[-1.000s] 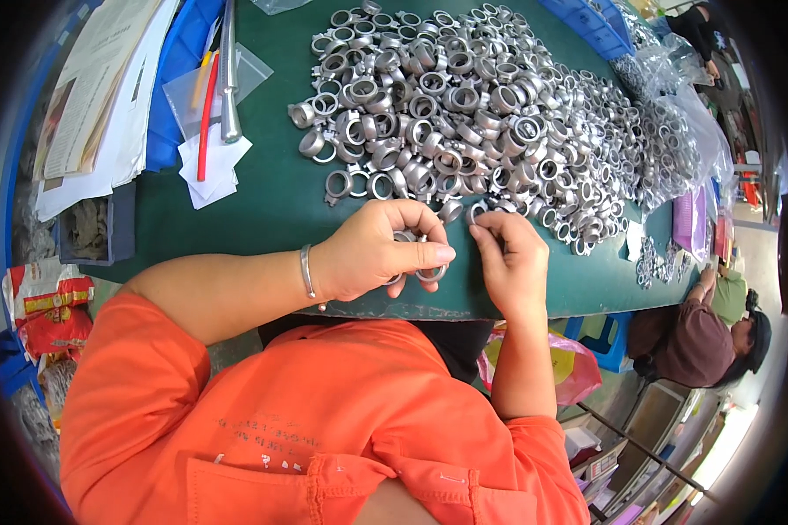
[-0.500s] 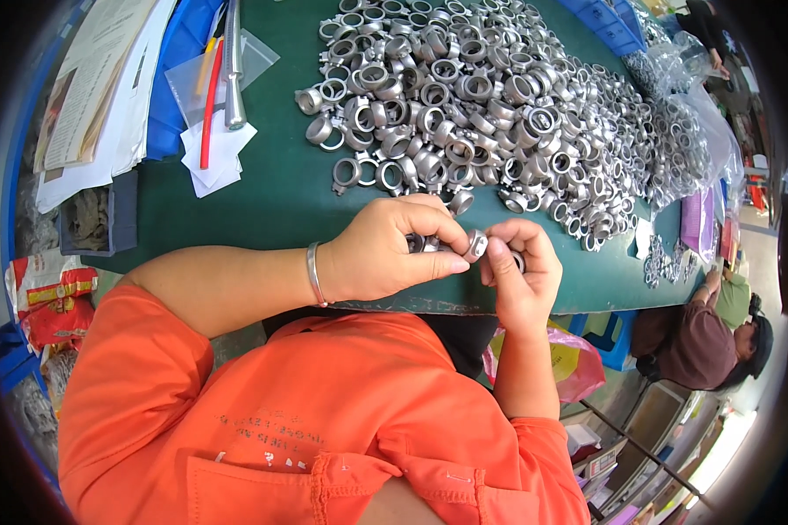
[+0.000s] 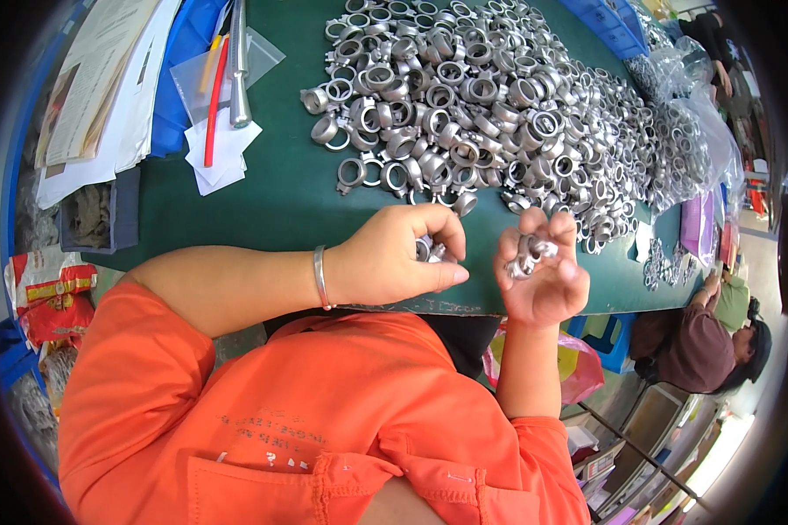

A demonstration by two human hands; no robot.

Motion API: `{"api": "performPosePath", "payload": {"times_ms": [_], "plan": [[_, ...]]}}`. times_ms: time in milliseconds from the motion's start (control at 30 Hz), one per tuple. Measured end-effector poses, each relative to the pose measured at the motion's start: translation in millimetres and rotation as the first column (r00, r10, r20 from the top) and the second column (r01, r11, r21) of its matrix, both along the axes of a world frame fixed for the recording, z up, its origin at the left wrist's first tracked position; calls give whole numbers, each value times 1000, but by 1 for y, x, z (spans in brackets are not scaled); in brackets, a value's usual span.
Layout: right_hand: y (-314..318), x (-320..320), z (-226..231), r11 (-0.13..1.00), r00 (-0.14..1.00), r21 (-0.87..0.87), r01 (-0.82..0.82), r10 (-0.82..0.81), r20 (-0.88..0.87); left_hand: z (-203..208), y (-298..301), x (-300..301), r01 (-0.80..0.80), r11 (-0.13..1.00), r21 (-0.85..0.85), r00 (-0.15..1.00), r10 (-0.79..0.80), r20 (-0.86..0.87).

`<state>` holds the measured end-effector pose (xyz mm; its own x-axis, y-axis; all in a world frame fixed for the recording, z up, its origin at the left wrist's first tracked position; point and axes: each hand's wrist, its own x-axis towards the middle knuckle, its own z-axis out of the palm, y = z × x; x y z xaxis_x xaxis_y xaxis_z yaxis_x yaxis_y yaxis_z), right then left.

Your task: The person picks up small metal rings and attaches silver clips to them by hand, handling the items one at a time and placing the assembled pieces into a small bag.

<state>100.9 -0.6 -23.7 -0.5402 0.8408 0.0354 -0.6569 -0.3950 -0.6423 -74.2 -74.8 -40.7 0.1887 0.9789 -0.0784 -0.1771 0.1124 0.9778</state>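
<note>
My left hand (image 3: 404, 248), with a silver bangle at the wrist, is curled around a few grey metal ring clamps (image 3: 429, 250); its thumb stretches to the right beneath the bent forefinger. A short gap to the right, my right hand (image 3: 545, 276) is turned palm up, its fingers bent around metal ring clamps (image 3: 530, 255) lying in it. Motion blurs these slightly, and how many there are I cannot tell. Just beyond both hands a large heap of similar ring clamps (image 3: 464, 96) covers the far part of the green table (image 3: 228, 210).
Papers (image 3: 96, 87), a blue tray (image 3: 179, 74), a red stick (image 3: 216, 105) and a silver-handled tool (image 3: 239, 79) lie at left. A grey bin (image 3: 101, 214) stands at the left edge. Clear plastic bags (image 3: 687, 131) are at the right. Another person (image 3: 700, 346) sits beyond the table's right end.
My hands have moved apart. The right hand went slightly right and turned its palm up, showing the ring clamps in it; the left thumb and forefinger no longer pinch a ring clamp.
</note>
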Motion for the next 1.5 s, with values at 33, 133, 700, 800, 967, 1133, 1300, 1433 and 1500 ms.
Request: {"api": "performPosePath", "payload": {"times_ms": [33, 133, 700, 800, 967, 1133, 1300, 1433, 1500], "plan": [[7, 6, -5, 996, 990, 81, -32, 21, 138, 2, -1, 0, 20, 1000, 5, 1000, -20, 0], [4, -8, 4, 951, 515, 288, -113, -192, 835, -2, 1, -2, 20, 973, 228, 985, 21, -173], [-1, -4, -14, 283, 647, 911, -301, -641, 413, -1, 5, -4, -153, 943, 296, 975, 194, -113], [-15, -1, -4, 813, 585, 551, -186, -359, 727, -2, 6, -5, -151, 913, 380, 968, 215, -132], [-15, 3, -5, 914, 740, 313, -259, -20, 673, -4, 6, -4, -126, 881, 455, 960, 224, -168], [-8, -2, 0, 617, 688, 746, -252, -428, 586, -1, 6, -4, -130, 886, 444, 950, 239, -200], [-8, -2, -1, 548, 696, 799, -248, -473, 540, -2, 5, -4, -122, 890, 439, 951, 231, -204], [-7, 3, -1, 783, 756, 562, -265, -193, 625, -2, 6, -4, -102, 870, 483, 947, 234, -221], [-7, 6, 0, 941, 874, 51, -335, 290, 389, 5, 1, -2, -294, 881, 372, 939, 339, -59]]}}
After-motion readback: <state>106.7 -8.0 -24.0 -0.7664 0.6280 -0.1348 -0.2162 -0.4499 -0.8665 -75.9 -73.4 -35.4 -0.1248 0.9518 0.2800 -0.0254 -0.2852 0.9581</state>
